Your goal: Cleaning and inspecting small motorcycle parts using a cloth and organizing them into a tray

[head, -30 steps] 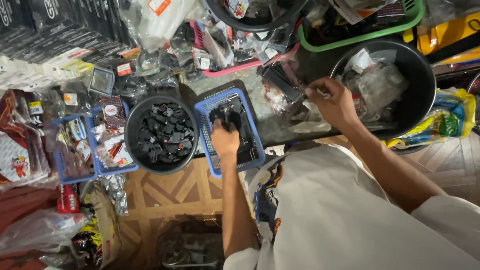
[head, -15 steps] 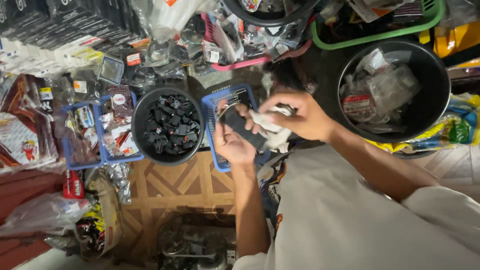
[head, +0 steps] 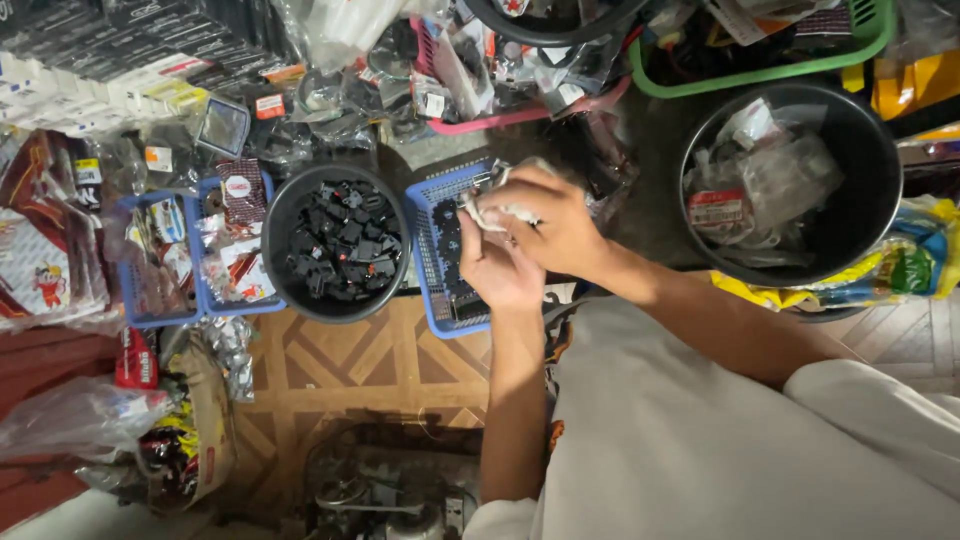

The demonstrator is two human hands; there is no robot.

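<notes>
Hands meet over the blue basket (head: 432, 262): left hand (head: 497, 268) and right hand (head: 548, 222) pinch a crinkled clear packet (head: 492, 212) (contents hidden).

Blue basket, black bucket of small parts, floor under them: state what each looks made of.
Blue basket: moulded plastic, by its perforated mesh walls. Black bucket: probably plastic, smooth dull rim. Floor: seemingly patterned wood parquet, brown inlaid diamonds, though possibly printed vinyl.

A clear, whitish packet (head: 497, 212) is held over a blue basket (head: 430, 262). Black parts (head: 340, 243) are seen in a black bucket (head: 283, 203). A green basket (head: 760, 72) and a pink basket (head: 500, 117) are seen above.
</notes>
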